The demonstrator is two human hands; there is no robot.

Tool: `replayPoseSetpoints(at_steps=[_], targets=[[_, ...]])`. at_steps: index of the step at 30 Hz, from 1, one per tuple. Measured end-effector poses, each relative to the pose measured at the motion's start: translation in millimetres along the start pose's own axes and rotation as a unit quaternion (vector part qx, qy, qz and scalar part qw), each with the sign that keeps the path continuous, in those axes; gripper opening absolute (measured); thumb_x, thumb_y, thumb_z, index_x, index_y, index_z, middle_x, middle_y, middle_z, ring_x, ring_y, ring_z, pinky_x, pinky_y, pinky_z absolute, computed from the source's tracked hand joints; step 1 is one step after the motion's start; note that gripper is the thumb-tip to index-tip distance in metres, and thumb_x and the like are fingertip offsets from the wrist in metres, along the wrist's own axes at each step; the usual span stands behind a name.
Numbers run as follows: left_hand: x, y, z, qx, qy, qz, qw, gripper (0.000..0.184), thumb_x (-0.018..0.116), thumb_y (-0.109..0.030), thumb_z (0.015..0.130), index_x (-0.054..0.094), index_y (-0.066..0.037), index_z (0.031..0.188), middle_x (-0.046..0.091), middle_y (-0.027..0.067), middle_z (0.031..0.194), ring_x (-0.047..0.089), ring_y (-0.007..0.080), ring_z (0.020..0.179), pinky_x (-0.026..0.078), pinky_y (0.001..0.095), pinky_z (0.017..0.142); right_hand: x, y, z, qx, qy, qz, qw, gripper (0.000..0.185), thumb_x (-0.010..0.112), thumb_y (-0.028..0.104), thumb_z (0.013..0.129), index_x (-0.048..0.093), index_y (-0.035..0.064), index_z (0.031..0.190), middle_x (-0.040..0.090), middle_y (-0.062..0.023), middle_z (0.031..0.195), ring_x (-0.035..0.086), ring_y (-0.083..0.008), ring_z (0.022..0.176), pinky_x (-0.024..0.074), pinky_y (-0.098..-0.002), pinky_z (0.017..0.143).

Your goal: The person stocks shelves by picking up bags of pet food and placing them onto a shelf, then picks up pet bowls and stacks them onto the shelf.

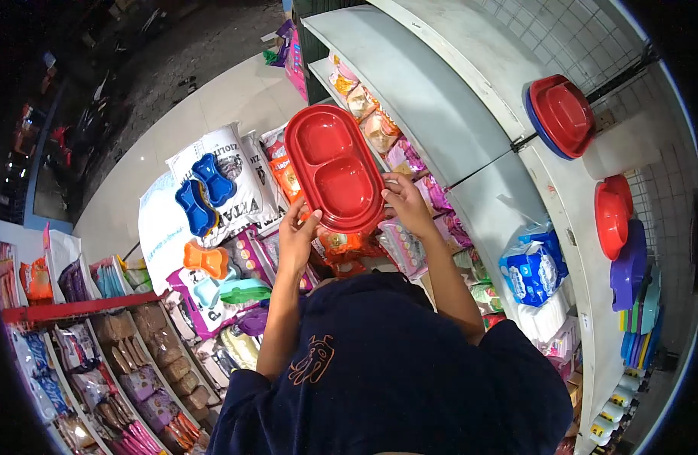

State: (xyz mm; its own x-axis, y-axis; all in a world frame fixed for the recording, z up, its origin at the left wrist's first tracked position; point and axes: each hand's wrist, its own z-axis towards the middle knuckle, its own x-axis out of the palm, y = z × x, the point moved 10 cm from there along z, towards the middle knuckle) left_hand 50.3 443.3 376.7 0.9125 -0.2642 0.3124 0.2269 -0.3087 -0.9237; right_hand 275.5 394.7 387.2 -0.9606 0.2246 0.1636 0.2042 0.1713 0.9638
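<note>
A red double pet bowl (349, 187) with two round hollows is held out in front of my chest, its hollows facing up toward me. My left hand (297, 231) grips its near left edge, thumb on the rim. On the near right edge, my right hand (404, 200) has its fingers closed on the rim. Below and left of the bowl, blue double bowls (205, 193) lie on a large white sack (235, 167). An orange bowl (206, 259) and a light blue bowl (206, 292) rest on packages nearer to me.
On my right, grey shelves (425, 83) carry red bowls (561, 114), a purple bowl (629, 262) and a blue plastic pack (532, 269). A rack with a red rail (76, 303) holds packets at lower left. Tiled floor (212, 98) stretches beyond the sacks.
</note>
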Motion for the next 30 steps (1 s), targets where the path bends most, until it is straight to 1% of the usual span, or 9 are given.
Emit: replayPoseSetpoints(at_steps=[4, 8, 9, 11, 16, 21, 26, 27, 30], targets=[[4, -37, 29, -0.023, 0.020, 0.050, 0.998, 0.039, 0.062, -0.011, 0.092, 0.053, -0.003, 0.129, 0.063, 0.0010, 0.103, 0.060, 0.0069, 0.083, 0.050, 0.0209, 0.067, 1, 27, 18, -0.072, -0.023, 0.007, 0.997, 0.032, 0.053, 0.005, 0.095, 0.046, 0.0029, 0.125, 0.062, -0.0074, 0.111, 0.063, -0.0121, 0.090, 0.0544, -0.0261, 0.073], [56, -115, 62, 0.072, 0.070, 0.112, 0.989, 0.036, 0.062, -0.016, 0.092, 0.057, -0.003, 0.126, 0.063, 0.0018, 0.104, 0.059, 0.0082, 0.091, 0.048, 0.0223, 0.076, -8, 131, -6, -0.219, -0.080, -0.044, 0.972, 0.043, 0.056, 0.007, 0.094, 0.043, 0.0048, 0.135, 0.063, -0.0086, 0.111, 0.060, -0.0104, 0.089, 0.0529, -0.0259, 0.076], [84, -140, 64, 0.097, 0.094, 0.046, 0.990, 0.037, 0.061, -0.012, 0.093, 0.056, 0.000, 0.128, 0.065, 0.0016, 0.099, 0.059, 0.0059, 0.076, 0.048, 0.0204, 0.066, -15, 157, -20, -0.235, -0.108, -0.048, 0.965, 0.044, 0.056, 0.007, 0.094, 0.042, 0.0064, 0.137, 0.062, -0.0090, 0.114, 0.060, -0.0103, 0.090, 0.0524, -0.0257, 0.076], [125, -164, 76, 0.137, 0.146, 0.063, 0.978, 0.038, 0.060, -0.014, 0.093, 0.056, 0.000, 0.129, 0.066, 0.0019, 0.101, 0.060, 0.0055, 0.077, 0.046, 0.0202, 0.064, -25, 202, -49, -0.261, -0.158, -0.054, 0.951, 0.048, 0.056, 0.008, 0.095, 0.040, 0.0096, 0.140, 0.060, -0.0097, 0.119, 0.060, -0.0101, 0.090, 0.0512, -0.0254, 0.076], [261, -223, 65, 0.209, 0.287, 0.070, 0.932, 0.042, 0.057, -0.024, 0.095, 0.056, 0.001, 0.129, 0.065, 0.0026, 0.107, 0.059, 0.0067, 0.088, 0.047, 0.0212, 0.072, -71, 295, -137, -0.434, -0.375, -0.329, 0.750, 0.030, 0.059, 0.007, 0.091, 0.062, 0.0072, 0.121, 0.056, -0.0124, 0.125, 0.054, -0.0074, 0.080, 0.0452, -0.0194, 0.068], [385, -217, 70, 0.186, 0.457, 0.064, 0.868, 0.040, 0.052, -0.023, 0.097, 0.056, 0.003, 0.127, 0.064, 0.0065, 0.112, 0.060, 0.0124, 0.096, 0.047, 0.0283, 0.085, -113, 317, -178, -0.412, -0.467, -0.280, 0.731, 0.035, 0.068, 0.016, 0.087, 0.062, 0.0007, 0.119, 0.059, -0.0134, 0.120, 0.060, -0.0130, 0.081, 0.0502, -0.0256, 0.075], [472, -203, 100, 0.279, 0.448, 0.118, 0.841, 0.036, 0.050, -0.018, 0.095, 0.061, 0.009, 0.116, 0.068, 0.0133, 0.100, 0.062, 0.0172, 0.089, 0.048, 0.0286, 0.081, -138, 327, -190, -0.330, -0.563, -0.387, 0.651, 0.042, 0.070, 0.023, 0.085, 0.062, -0.0019, 0.118, 0.062, -0.0187, 0.115, 0.066, -0.0224, 0.089, 0.0528, -0.0305, 0.078], [485, -197, 106, 0.294, 0.450, 0.136, 0.832, 0.036, 0.050, -0.018, 0.095, 0.062, 0.010, 0.114, 0.069, 0.0142, 0.099, 0.063, 0.0182, 0.088, 0.047, 0.0290, 0.082, -147, 327, -186, -0.340, -0.566, -0.397, 0.637, 0.044, 0.068, 0.027, 0.086, 0.062, -0.0037, 0.117, 0.061, -0.0220, 0.116, 0.064, -0.0305, 0.097, 0.0502, -0.0352, 0.087], [510, -164, 133, 0.261, 0.450, 0.185, 0.834, 0.035, 0.050, -0.017, 0.093, 0.063, 0.010, 0.111, 0.070, 0.0155, 0.096, 0.063, 0.0197, 0.087, 0.047, 0.0298, 0.083, -159, 323, -175, -0.310, -0.582, -0.478, 0.580, 0.046, 0.066, 0.029, 0.086, 0.062, -0.0046, 0.117, 0.060, -0.0241, 0.119, 0.059, -0.0362, 0.107, 0.0445, -0.0403, 0.096]])
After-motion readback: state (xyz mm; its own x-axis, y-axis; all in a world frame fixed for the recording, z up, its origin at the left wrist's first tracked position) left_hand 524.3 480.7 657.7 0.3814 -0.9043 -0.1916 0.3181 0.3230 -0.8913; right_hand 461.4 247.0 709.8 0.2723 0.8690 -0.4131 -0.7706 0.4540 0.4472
